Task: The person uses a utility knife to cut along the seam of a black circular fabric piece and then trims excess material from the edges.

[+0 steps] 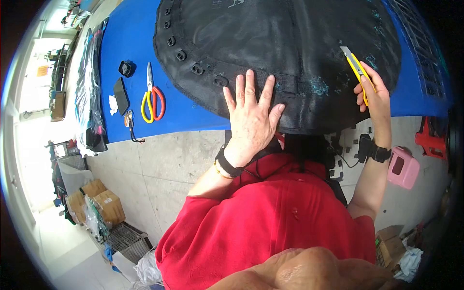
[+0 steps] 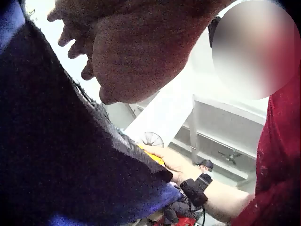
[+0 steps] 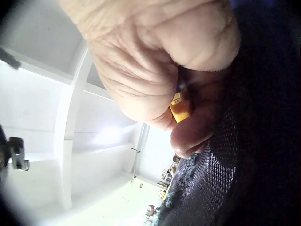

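A large black fabric piece point(image 1: 241, 36) with a rounded edge and a row of small black loops lies over the blue table point(image 1: 129, 36). My left hand point(image 1: 251, 121) rests on its near edge, fingers spread and straight, close to the last loop. On the right, my right hand point(image 1: 378, 96) grips a yellow utility knife point(image 1: 356, 68), its blade out and pointing away over the fabric. Bluish-green scuffs mark the fabric near the blade. In the right wrist view, curled fingers point(image 3: 193, 134) cover most of the knife's yellow handle point(image 3: 180, 111).
Scissors point(image 1: 157, 104) with red and yellow handles lie on the table's left side. Beside them are a flat dark rectangular object point(image 1: 121, 95) and a small black round item point(image 1: 126, 68). Clear plastic wrapping point(image 1: 89, 92) lines the left edge. Cardboard boxes point(image 1: 107, 205) stand on the floor.
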The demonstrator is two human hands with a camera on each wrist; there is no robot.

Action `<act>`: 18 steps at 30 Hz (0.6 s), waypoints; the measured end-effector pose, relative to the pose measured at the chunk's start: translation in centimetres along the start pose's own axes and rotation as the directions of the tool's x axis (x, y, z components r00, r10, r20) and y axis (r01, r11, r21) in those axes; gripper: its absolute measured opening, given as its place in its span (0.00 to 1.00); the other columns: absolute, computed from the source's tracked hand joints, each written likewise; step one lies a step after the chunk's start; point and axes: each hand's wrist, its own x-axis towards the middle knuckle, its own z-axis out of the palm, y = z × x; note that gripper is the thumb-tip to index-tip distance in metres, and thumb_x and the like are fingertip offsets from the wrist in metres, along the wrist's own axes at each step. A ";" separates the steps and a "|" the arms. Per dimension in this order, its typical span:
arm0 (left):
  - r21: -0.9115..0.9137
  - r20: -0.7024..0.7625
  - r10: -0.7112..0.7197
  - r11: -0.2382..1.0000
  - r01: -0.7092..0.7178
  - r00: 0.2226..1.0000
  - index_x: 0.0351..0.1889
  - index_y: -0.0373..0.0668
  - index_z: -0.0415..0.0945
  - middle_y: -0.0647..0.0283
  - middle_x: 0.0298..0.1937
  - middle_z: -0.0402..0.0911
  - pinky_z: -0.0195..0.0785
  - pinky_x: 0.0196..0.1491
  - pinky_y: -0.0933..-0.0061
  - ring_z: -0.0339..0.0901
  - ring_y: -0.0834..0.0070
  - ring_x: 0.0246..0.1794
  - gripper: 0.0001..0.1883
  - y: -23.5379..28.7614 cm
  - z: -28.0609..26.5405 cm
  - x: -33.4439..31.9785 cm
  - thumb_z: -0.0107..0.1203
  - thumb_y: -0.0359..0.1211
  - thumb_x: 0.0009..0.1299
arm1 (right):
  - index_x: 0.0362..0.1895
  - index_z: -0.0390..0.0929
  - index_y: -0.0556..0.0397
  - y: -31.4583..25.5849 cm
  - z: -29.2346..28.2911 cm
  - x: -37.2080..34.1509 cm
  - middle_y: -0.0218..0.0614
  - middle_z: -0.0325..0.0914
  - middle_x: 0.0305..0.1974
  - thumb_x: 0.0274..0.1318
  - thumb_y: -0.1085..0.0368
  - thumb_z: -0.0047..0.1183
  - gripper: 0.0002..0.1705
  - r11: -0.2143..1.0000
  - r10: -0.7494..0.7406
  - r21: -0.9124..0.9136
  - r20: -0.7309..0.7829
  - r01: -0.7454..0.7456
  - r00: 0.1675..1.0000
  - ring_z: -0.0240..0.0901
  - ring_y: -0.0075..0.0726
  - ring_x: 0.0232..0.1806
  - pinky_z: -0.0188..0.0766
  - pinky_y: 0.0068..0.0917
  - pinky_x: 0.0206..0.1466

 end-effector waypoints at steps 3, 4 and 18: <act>0.011 0.014 0.006 1.000 -0.006 1.000 0.84 0.57 0.65 0.37 0.84 0.56 0.41 0.81 0.26 0.54 0.36 0.84 0.35 -0.2 0.4 -0.1 0.54 0.56 0.81 | 0.78 0.73 0.44 -0.1 0.1 -0.1 0.29 0.80 0.33 0.81 0.54 0.52 0.27 1.000 -0.001 0.004 -0.002 0.001 1.000 0.71 0.13 0.24 0.69 0.14 0.22; 0.016 0.020 0.003 1.000 -0.004 1.000 0.83 0.58 0.65 0.37 0.84 0.56 0.41 0.81 0.26 0.54 0.36 0.84 0.35 -0.4 0.5 -0.2 0.54 0.56 0.81 | 0.78 0.73 0.44 -0.2 0.2 -0.1 0.29 0.80 0.33 0.81 0.55 0.52 0.27 1.000 0.004 0.000 -0.005 -0.004 1.000 0.72 0.14 0.24 0.69 0.15 0.22; -0.006 0.001 -0.011 1.000 0.011 1.000 0.83 0.64 0.65 0.33 0.84 0.54 0.41 0.81 0.27 0.55 0.35 0.83 0.36 -1.2 0.9 -0.5 0.57 0.57 0.78 | 0.77 0.73 0.47 -0.9 0.4 -0.2 0.29 0.79 0.32 0.80 0.54 0.52 0.28 0.999 0.032 -0.041 -0.028 -0.033 0.999 0.71 0.15 0.23 0.67 0.15 0.21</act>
